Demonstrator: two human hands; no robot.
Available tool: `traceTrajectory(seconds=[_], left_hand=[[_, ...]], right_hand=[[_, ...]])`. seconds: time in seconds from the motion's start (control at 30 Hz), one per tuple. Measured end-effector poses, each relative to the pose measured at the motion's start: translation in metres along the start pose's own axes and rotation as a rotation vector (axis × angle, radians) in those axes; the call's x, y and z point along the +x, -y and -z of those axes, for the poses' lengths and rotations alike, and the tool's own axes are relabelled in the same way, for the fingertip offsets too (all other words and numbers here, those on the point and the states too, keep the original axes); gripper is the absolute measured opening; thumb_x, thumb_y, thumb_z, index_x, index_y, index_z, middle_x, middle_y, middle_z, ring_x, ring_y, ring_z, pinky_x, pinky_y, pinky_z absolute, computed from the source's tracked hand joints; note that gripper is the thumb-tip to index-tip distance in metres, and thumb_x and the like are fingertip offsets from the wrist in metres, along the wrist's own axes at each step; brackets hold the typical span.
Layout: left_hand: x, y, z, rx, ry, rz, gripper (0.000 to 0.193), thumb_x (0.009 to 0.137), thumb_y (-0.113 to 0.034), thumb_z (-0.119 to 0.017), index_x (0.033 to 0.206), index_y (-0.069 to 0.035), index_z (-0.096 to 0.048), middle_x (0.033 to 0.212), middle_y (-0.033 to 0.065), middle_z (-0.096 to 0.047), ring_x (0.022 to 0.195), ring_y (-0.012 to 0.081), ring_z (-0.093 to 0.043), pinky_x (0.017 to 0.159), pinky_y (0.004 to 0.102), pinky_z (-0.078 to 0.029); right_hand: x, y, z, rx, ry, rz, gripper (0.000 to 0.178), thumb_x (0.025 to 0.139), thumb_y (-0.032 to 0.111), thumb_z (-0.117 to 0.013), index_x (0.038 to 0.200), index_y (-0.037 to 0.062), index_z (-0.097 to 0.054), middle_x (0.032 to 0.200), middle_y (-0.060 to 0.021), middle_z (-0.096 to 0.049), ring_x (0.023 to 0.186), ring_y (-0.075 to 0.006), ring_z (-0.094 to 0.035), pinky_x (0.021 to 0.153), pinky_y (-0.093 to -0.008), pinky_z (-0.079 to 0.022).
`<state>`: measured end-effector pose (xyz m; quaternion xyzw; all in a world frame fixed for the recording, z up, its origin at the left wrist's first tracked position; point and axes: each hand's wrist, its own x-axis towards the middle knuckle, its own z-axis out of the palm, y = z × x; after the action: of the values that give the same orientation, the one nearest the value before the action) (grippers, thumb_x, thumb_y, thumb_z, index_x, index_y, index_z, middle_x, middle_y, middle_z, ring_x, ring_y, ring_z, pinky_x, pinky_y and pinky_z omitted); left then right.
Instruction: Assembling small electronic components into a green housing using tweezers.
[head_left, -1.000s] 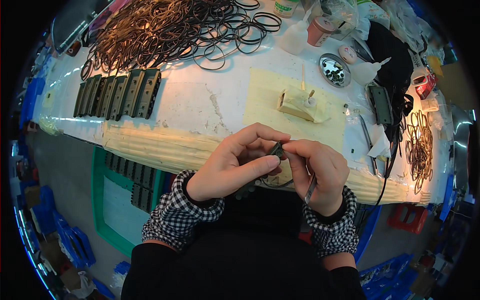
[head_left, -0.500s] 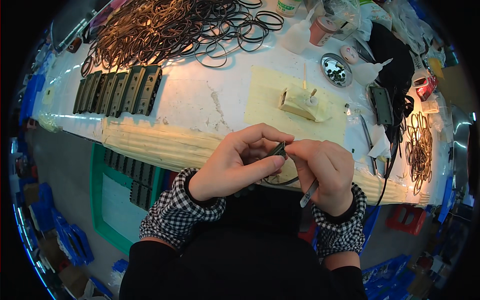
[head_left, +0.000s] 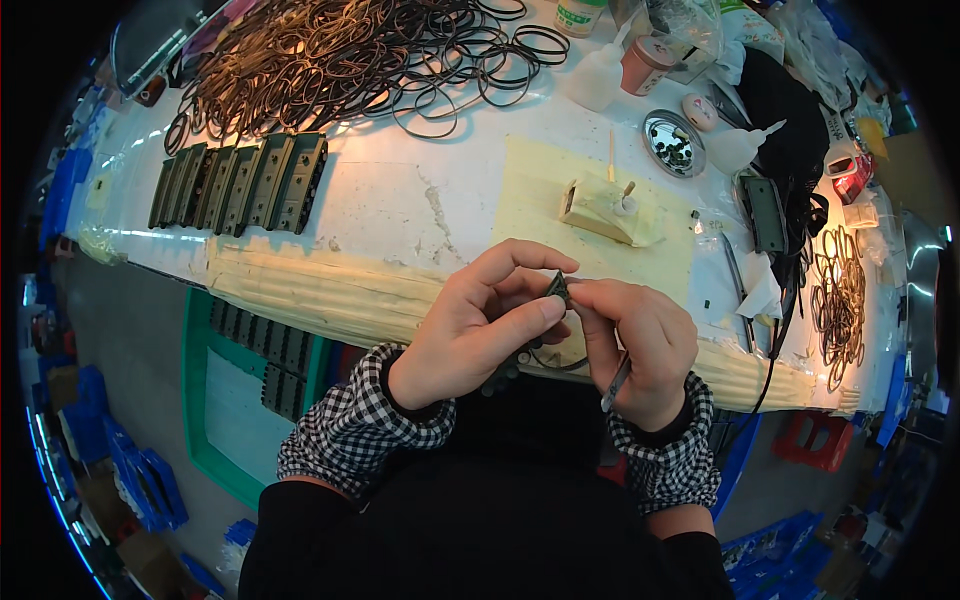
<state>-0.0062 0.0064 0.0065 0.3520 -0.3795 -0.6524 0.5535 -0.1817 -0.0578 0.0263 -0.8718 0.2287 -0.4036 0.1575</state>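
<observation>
My left hand (head_left: 465, 335) is closed around a small dark green part (head_left: 557, 288), its thumb and index finger at the upper end. Most of that part lies hidden behind the fingers. My right hand (head_left: 648, 340) pinches at the same end with thumb and forefinger touching it; whether anything tiny sits in that pinch cannot be made out. A slim grey metal tool (head_left: 618, 380), perhaps tweezers, is tucked under the right hand's curled fingers. Below the hands, a thin dark band (head_left: 562, 366) curves at the table edge.
Dark loop bands (head_left: 310, 65) are heaped at the back left, above a row of green track-like parts (head_left: 255, 185). A yellow-wrapped block (head_left: 605, 210) stands ahead, near a metal dish (head_left: 672, 145) with small dark bits. A green tray (head_left: 195, 400) is low on the left.
The green part has turned so its pointed end stands up between my fingers. My right hand has shifted slightly left, and the metal tool in it has turned steeper.
</observation>
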Motion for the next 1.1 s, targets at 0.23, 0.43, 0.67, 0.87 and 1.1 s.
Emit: traceTrajectory(seconds=[0.23,0.43,0.67,0.87,1.1], left_hand=[[0.003,-0.001,0.003,0.010,0.024,-0.022,0.031,0.096,-0.007,-0.058,0.126,-0.003,-0.050,0.101,0.0073,-0.065,0.096,0.0102,-0.064,0.085,0.0251,-0.053],[0.001,-0.001,0.003,0.062,0.032,-0.033,0.032,0.095,-0.007,-0.059,0.126,-0.004,-0.050,0.103,0.0069,-0.066,0.096,0.0089,-0.063,0.084,0.0233,-0.051],[0.001,-0.005,0.005,0.108,0.071,0.021,0.032,0.095,-0.006,-0.057,0.126,-0.002,-0.050,0.108,0.0086,-0.065,0.101,0.0131,-0.064,0.088,0.0276,-0.051],[0.001,-0.005,0.006,0.122,0.085,0.034,0.032,0.095,-0.005,-0.056,0.126,-0.001,-0.051,0.109,0.0096,-0.065,0.101,0.0131,-0.065,0.089,0.0280,-0.053],[0.001,-0.009,0.004,0.119,0.069,0.061,0.032,0.094,-0.002,-0.056,0.126,-0.002,-0.052,0.107,0.0088,-0.066,0.098,0.0121,-0.065,0.088,0.0279,-0.053]], right_hand=[[0.000,0.001,-0.001,0.065,0.000,-0.074,0.021,0.078,-0.001,-0.072,0.099,0.0025,-0.067,0.085,-0.0082,-0.069,0.065,-0.0221,-0.066,0.056,-0.0300,-0.050],[0.002,0.014,0.002,0.161,0.014,-0.293,0.015,0.081,-0.003,-0.070,0.095,0.0015,-0.067,0.083,-0.0100,-0.068,0.065,-0.0225,-0.067,0.056,-0.0294,-0.051],[0.004,0.009,0.000,0.140,0.004,-0.216,0.011,0.082,-0.001,-0.070,0.092,0.0017,-0.066,0.080,-0.0099,-0.067,0.065,-0.0247,-0.066,0.056,-0.0304,-0.051],[0.002,0.008,-0.002,0.138,-0.005,-0.190,0.012,0.082,-0.001,-0.070,0.093,0.0021,-0.065,0.079,-0.0100,-0.066,0.066,-0.0255,-0.066,0.056,-0.0312,-0.051],[0.000,0.007,-0.001,0.105,0.001,-0.168,0.014,0.081,-0.002,-0.070,0.094,0.0020,-0.065,0.079,-0.0096,-0.066,0.063,-0.0249,-0.065,0.054,-0.0316,-0.050]])
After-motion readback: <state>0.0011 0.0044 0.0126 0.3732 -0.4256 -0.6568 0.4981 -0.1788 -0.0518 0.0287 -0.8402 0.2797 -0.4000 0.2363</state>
